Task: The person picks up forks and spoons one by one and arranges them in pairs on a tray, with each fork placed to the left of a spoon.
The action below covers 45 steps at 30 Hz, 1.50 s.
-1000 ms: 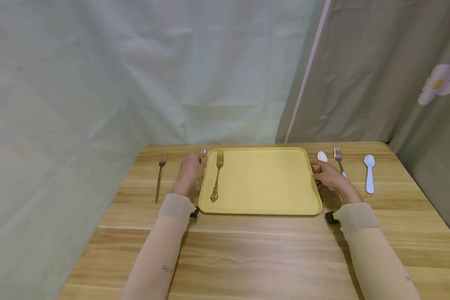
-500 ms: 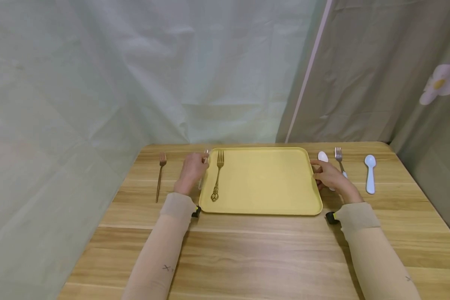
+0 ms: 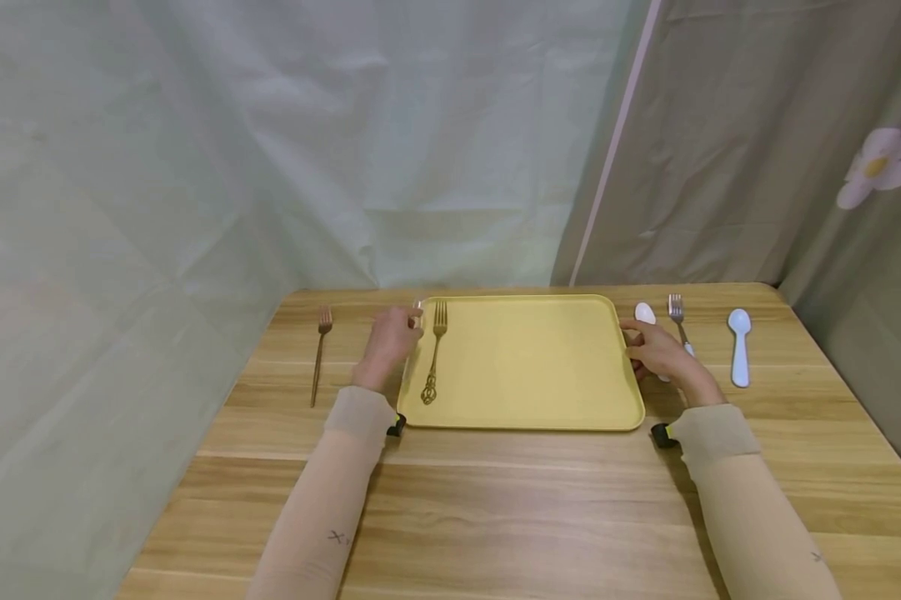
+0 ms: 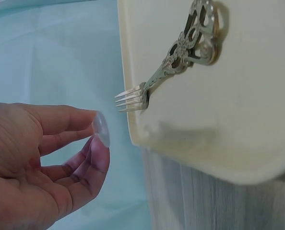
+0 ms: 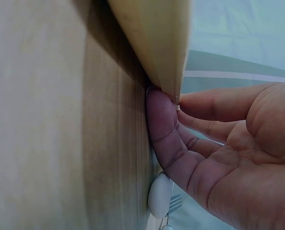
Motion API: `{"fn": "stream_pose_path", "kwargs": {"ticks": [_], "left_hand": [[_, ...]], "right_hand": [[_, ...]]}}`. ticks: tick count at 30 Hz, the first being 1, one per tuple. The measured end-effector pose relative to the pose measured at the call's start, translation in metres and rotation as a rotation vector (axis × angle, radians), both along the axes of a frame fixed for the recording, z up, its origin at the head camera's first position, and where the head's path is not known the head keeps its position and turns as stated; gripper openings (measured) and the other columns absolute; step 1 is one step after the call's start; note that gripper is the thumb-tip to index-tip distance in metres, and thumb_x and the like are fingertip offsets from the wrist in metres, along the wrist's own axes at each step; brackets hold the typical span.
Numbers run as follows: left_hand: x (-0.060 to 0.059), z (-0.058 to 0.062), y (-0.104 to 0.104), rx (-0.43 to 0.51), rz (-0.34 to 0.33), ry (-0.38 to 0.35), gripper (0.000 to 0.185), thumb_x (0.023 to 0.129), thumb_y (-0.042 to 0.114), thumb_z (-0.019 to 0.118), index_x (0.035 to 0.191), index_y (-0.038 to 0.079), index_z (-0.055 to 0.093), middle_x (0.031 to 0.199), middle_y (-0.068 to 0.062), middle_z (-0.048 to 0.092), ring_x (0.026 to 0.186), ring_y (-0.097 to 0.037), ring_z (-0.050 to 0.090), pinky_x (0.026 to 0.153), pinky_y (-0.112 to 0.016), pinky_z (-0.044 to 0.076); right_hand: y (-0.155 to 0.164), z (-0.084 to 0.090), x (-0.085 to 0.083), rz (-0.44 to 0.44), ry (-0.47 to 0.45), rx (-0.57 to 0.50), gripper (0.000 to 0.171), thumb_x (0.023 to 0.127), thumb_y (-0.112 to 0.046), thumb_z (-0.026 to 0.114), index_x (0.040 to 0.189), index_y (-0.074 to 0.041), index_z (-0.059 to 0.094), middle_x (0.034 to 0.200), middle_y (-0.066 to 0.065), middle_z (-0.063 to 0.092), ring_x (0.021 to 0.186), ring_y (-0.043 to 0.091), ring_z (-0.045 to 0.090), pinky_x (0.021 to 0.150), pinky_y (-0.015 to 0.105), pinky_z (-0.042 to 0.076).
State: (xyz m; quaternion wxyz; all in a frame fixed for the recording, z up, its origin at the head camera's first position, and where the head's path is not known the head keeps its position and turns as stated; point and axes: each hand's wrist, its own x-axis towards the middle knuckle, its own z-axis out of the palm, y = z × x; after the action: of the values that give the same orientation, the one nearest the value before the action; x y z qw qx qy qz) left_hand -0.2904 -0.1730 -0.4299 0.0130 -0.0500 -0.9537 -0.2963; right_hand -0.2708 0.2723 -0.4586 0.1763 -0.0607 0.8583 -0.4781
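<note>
My left hand (image 3: 392,340) is at the left edge of a yellow tray (image 3: 533,362). Its thumb and fingers pinch a clear plastic utensil (image 4: 101,129); only part of that shows, so I cannot tell its kind. An ornate metal fork (image 3: 435,354) lies along the tray's left side, tines toward the far edge. On the other side, my right hand (image 3: 663,354) grips the tray's right rim. The right wrist view shows one fingertip tucked under the rim, with the thumb against the edge from above.
A copper-coloured fork (image 3: 320,354) lies left of the tray on the wooden table (image 3: 495,517). Right of it are a white spoon (image 3: 644,313), partly behind my right hand, a white-handled fork (image 3: 677,310) and a light blue spoon (image 3: 739,346). Curtains (image 3: 458,150) hang behind.
My left hand has shifted slightly right with the clear utensil, which now overlaps the tray's left edge in the head view. The right hand and tray have stayed put.
</note>
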Motion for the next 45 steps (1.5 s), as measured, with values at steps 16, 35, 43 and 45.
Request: {"fn": "stream_pose_path", "kwargs": {"ticks": [16, 35, 43, 45], "left_hand": [[0.001, 0.001, 0.014, -0.026, -0.016, -0.025, 0.042, 0.098, 0.005, 0.063, 0.14, 0.0, 0.064, 0.109, -0.017, 0.069, 0.086, -0.026, 0.06, 0.076, -0.039, 0.054], [-0.003, -0.002, 0.029, -0.029, -0.06, -0.05, 0.038, 0.101, 0.007, 0.065, 0.138, 0.001, 0.066, 0.106, -0.018, 0.071, 0.081, -0.022, 0.06, 0.074, -0.036, 0.055], [-0.004, -0.003, 0.036, -0.073, -0.102, -0.032, 0.019, 0.1, 0.004, 0.064, 0.114, -0.005, 0.072, 0.081, -0.012, 0.061, 0.064, -0.014, 0.042, 0.067, -0.031, 0.045], [-0.004, -0.004, 0.037, -0.07, -0.095, -0.025, 0.02, 0.1, 0.003, 0.065, 0.116, -0.005, 0.073, 0.079, -0.008, 0.058, 0.063, -0.013, 0.04, 0.067, -0.028, 0.042]], "right_hand": [[-0.001, 0.001, 0.001, 0.001, 0.002, 0.007, 0.059, 0.104, 0.006, 0.041, 0.158, 0.014, 0.019, 0.119, 0.037, 0.053, 0.074, 0.023, 0.063, 0.064, 0.036, 0.061], [-0.001, 0.001, 0.0, 0.008, 0.009, 0.029, 0.059, 0.105, 0.005, 0.042, 0.158, 0.014, 0.02, 0.116, 0.034, 0.055, 0.075, 0.023, 0.063, 0.064, 0.037, 0.06], [-0.001, 0.001, 0.001, 0.004, 0.003, 0.023, 0.06, 0.104, 0.005, 0.042, 0.159, 0.013, 0.019, 0.115, 0.033, 0.055, 0.074, 0.023, 0.062, 0.063, 0.037, 0.06], [-0.001, 0.0, 0.0, 0.004, 0.003, 0.024, 0.06, 0.104, 0.005, 0.042, 0.159, 0.014, 0.019, 0.114, 0.033, 0.055, 0.074, 0.023, 0.062, 0.063, 0.037, 0.06]]}}
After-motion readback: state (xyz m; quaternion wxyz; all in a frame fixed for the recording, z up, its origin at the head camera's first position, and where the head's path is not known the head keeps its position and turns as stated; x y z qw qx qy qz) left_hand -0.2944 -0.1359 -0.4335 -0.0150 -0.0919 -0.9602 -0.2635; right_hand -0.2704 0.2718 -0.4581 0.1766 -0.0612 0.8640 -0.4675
